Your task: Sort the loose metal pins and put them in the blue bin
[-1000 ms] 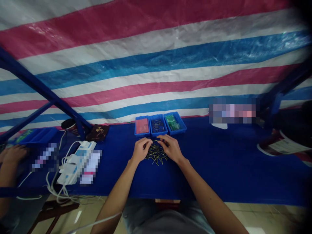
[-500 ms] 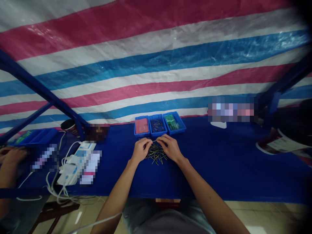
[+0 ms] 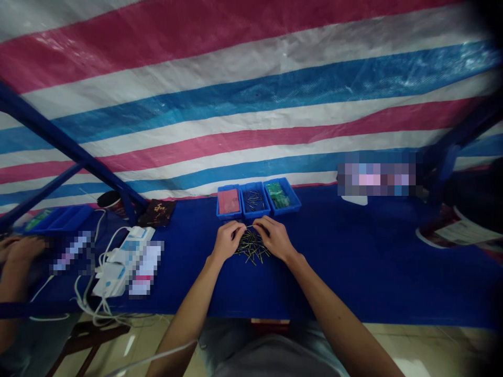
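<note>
Between my two hands a thin, pale rod-like piece (image 3: 249, 226) spans a short gap. My left hand (image 3: 228, 240) pinches its left end with thumb and fingers. At the other end my right hand (image 3: 274, 236) is closed in a pinch too. Directly below lies a loose pile of thin dark and yellowish rods (image 3: 253, 248), their exact kind too small to tell. Just beyond my fingers stand three blue bins: one with a pink block-like stack (image 3: 228, 201), one with dark thin rods (image 3: 253, 200), one with green packets (image 3: 278, 195).
A white power strip (image 3: 123, 262) with tangled cables lies to the left, beside a blurred-out flat object (image 3: 146, 268). A brown packet (image 3: 157, 212) and a dark cup (image 3: 111, 201) stand behind. Another person's hand (image 3: 25, 248) is at far left. A round container (image 3: 451, 230) stands right.
My hands keep the same pinch over the pile, with the thin piece still between them. The view has shifted very slightly; nothing else visibly moves.
</note>
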### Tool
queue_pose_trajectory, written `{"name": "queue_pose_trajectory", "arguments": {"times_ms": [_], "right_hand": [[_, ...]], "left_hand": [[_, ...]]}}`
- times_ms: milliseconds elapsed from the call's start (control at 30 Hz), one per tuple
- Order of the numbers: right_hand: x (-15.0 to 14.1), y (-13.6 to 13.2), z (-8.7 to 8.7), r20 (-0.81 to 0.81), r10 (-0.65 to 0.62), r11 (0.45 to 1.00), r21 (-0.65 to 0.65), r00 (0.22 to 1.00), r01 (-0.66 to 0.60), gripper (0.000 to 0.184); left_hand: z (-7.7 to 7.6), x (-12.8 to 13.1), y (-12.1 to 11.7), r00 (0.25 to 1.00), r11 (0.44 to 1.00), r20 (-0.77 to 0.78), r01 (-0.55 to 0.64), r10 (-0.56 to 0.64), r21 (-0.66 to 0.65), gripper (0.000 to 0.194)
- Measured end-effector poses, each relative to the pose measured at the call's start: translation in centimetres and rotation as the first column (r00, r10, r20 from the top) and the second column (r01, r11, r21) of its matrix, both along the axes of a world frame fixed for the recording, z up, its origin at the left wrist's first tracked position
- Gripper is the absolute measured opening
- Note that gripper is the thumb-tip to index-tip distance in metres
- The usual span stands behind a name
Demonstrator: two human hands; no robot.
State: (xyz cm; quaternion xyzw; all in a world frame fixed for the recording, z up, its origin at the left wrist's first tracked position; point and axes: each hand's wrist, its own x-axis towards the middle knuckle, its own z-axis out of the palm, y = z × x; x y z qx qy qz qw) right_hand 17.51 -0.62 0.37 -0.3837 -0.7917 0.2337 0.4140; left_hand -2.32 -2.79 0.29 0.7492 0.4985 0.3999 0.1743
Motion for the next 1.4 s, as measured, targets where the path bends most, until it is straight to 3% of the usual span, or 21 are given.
{"name": "queue_pose_trajectory", "arguments": {"times_ms": [467, 933, 1100, 1267, 1333, 1400], "right_hand": [[-0.1, 0.0, 0.0, 0.006, 0.001, 1.000, -0.011, 1.000, -0.001, 0.023], [-0.1, 0.1, 0.1, -0.045, -0.049, 0.997, -0.065, 0.998, 0.046, 0.043], [0.7, -0.3, 1.0, -0.211, -0.196, 0.980, -0.070, 0.958, 0.185, 0.037], [0.3, 0.9, 2.5, -0.339, -0.400, 0.909, -0.026, 0.852, 0.417, 0.033], [0.1, 2.1, 2.9, -0.299, -0.417, 0.900, -0.004, 0.858, 0.436, 0.034], [0.0, 2.9, 2.7, -0.175, -0.368, 0.925, 0.027, 0.913, 0.378, 0.033]], "left_hand": [[-0.1, 0.0, 0.0, 1.000, 1.000, 0.016, 0.001, -0.001, 0.003, 0.028], [-0.1, -0.1, 0.1, 0.998, 1.000, 0.054, -0.015, 0.015, 0.001, 0.026], [-0.1, -0.4, 0.2, 0.981, 0.997, 0.180, -0.073, 0.077, -0.027, 0.028], [0.0, -0.5, 0.2, 0.974, 0.995, 0.206, -0.094, 0.099, -0.035, 0.029], [0.0, -0.5, 0.3, 0.972, 0.995, 0.210, -0.096, 0.102, -0.036, 0.030], [0.1, -0.5, 0.3, 0.971, 0.995, 0.214, -0.098, 0.103, -0.038, 0.031]]}}
